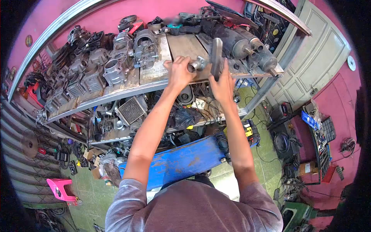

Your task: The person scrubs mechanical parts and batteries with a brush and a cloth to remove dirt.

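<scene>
Over the front edge of the wooden shelf, my left hand (pixel 179 72) has its fingers curled beside a small metal part (pixel 198 64) with a round opening. My right hand (pixel 223 83) grips the lower end of a long, dark, flat metal piece (pixel 216 56), which stands roughly upright. The small part lies between my two hands, close to the fingers of my left hand. Whether my left hand holds it is hard to make out. A carburetor-like part (pixel 147 58) rests on the shelf left of my left hand.
Engine cylinders (pixel 114 72) crowd the shelf's left side, and exhaust mufflers (pixel 235 44) lie at its right. A metal frame rail (pixel 127 90) runs along the front edge. Below are a radiator (pixel 131 111), a blue bench (pixel 185 160) and a pink stool (pixel 61 189).
</scene>
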Demonstrator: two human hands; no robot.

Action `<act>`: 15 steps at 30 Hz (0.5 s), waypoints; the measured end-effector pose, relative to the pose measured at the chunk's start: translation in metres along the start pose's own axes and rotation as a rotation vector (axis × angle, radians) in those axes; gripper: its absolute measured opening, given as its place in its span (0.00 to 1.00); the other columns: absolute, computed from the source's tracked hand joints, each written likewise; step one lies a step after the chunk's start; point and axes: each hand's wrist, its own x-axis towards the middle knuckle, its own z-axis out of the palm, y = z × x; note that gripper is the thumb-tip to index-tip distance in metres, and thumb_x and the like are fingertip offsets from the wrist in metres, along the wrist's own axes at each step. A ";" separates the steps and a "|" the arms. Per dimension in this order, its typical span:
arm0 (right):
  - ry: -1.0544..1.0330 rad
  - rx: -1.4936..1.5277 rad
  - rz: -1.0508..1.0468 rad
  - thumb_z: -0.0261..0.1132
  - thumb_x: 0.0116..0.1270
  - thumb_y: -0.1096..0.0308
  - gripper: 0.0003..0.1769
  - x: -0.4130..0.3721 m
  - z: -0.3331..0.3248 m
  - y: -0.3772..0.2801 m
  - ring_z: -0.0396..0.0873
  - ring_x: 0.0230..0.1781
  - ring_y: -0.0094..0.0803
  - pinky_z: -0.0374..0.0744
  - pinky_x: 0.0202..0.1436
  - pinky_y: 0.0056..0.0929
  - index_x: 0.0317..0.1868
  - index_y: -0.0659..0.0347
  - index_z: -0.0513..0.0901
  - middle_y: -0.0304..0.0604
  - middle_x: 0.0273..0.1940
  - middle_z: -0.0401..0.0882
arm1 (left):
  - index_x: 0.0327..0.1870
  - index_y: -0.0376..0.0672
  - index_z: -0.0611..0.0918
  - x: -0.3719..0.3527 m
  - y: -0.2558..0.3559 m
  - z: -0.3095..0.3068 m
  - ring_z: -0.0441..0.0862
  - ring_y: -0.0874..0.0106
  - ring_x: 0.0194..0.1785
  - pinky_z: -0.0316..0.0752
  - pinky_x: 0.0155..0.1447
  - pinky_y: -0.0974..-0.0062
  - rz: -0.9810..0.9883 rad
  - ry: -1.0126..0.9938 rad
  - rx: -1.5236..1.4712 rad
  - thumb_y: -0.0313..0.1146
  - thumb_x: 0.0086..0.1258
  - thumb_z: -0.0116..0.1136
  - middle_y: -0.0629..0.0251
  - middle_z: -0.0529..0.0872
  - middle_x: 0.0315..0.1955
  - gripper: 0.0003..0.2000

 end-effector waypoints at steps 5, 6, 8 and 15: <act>-0.309 -0.063 0.067 0.68 0.67 0.56 0.36 0.046 0.023 -0.015 0.76 0.64 0.62 0.62 0.68 0.72 0.64 0.71 0.62 0.67 0.61 0.78 | 0.39 0.51 0.86 -0.001 -0.039 -0.030 0.83 0.68 0.54 0.57 0.62 0.52 0.002 0.154 0.057 0.38 0.42 0.78 0.70 0.88 0.41 0.19; -0.370 -0.082 0.044 0.68 0.67 0.55 0.36 0.052 0.031 -0.016 0.76 0.64 0.62 0.62 0.69 0.73 0.64 0.70 0.62 0.67 0.60 0.79 | 0.38 0.51 0.86 -0.002 -0.045 -0.038 0.82 0.68 0.55 0.56 0.62 0.51 0.005 0.169 0.053 0.38 0.42 0.78 0.71 0.88 0.40 0.19; -0.421 -0.150 0.013 0.69 0.66 0.53 0.35 0.058 0.047 -0.018 0.76 0.65 0.60 0.60 0.70 0.76 0.62 0.69 0.65 0.64 0.56 0.82 | 0.38 0.50 0.85 -0.005 -0.057 -0.053 0.83 0.68 0.56 0.58 0.61 0.54 0.030 0.215 0.086 0.35 0.40 0.80 0.71 0.88 0.41 0.20; -0.567 -0.253 -0.108 0.67 0.66 0.48 0.39 0.077 0.054 -0.026 0.74 0.66 0.60 0.57 0.69 0.81 0.66 0.68 0.66 0.64 0.55 0.84 | 0.40 0.52 0.88 -0.032 -0.095 -0.088 0.82 0.70 0.58 0.58 0.61 0.55 -0.023 0.202 0.181 0.35 0.41 0.79 0.71 0.89 0.44 0.20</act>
